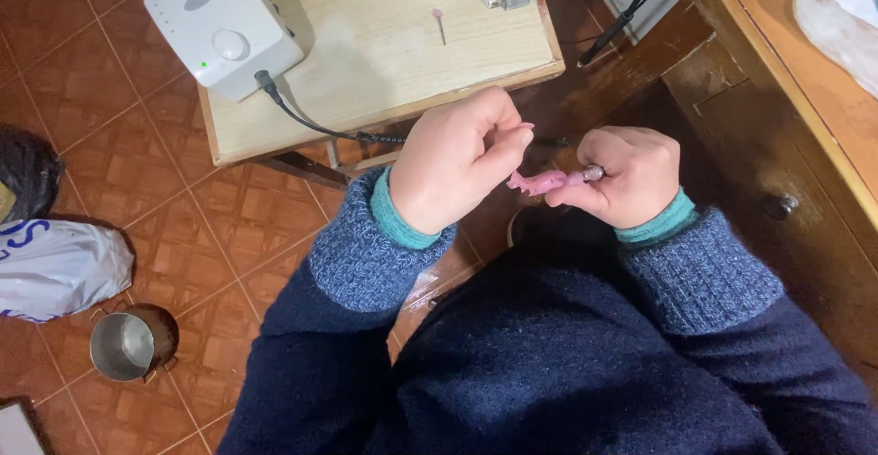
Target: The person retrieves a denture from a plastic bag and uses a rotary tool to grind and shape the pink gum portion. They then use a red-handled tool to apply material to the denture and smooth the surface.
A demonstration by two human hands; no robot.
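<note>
**A:** What have you got there?

**B:** A small pink piece (540, 182), held up in front of my chest between both hands. My left hand (462, 158) is curled over it, thumb and fingertips pressed together on its left end. My right hand (631, 176) is closed around a handpiece with a metal tip (593, 173), and that tip meets the pink piece's right end.

**A:** Any trick to doing it well?

**B:** I'd say keep both wrists tucked close to my body so the piece doesn't wobble, and let the tip touch lightly. My left fingers sit near the contact point, so I'd mind them.

**A:** Where does the cord go?

**B:** A black cable (306, 118) runs from the white control box (222, 21) on the small wooden table (384, 53) down towards my hands. It hangs over the table's front edge, so I'd judge a hard pull could drag the box.

**A:** Room to move?

**B:** Tight on the right: a dark wooden cabinet (777, 144) with a round knob (780, 205) stands just beside that elbow. The left is more open, tiled floor (183, 226) with a metal pot (123, 345) and a white bag (55, 267) well apart from my arm. A spare pink-headed bit (440, 25) lies on the table, away from the edge.
</note>
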